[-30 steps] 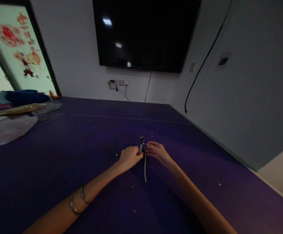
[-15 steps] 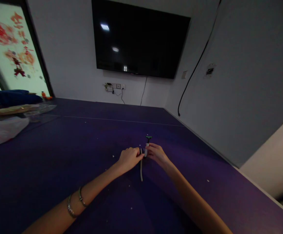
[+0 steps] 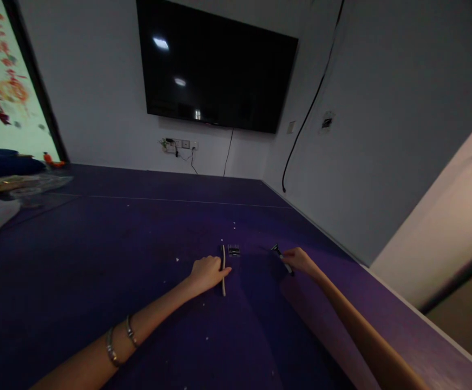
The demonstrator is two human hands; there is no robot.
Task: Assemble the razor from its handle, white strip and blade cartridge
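Note:
My left hand (image 3: 207, 274) is closed on a slim off-white toothbrush (image 3: 223, 288), which stands lengthwise with its small dark head pointing away from me. Just right of that head lies a small clear and dark plastic piece (image 3: 234, 250), touched by neither hand. Off to the right, my right hand (image 3: 300, 260) pinches a razor (image 3: 287, 267) by its grey and black handle. The razor tilts, its head at the upper left, close to the purple surface.
White specks dot the purple surface (image 3: 158, 309). Clear plastic packaging (image 3: 28, 192) and dark blue cloth (image 3: 4, 162) lie at the far left. A grey wall with a hanging black cable (image 3: 301, 130) borders the right side; a television (image 3: 220, 70) hangs ahead.
My right hand has carried the razor rightward, away from my left hand, and tilted it. The small plastic piece now shows between them. My left hand keeps the toothbrush; the view has turned right.

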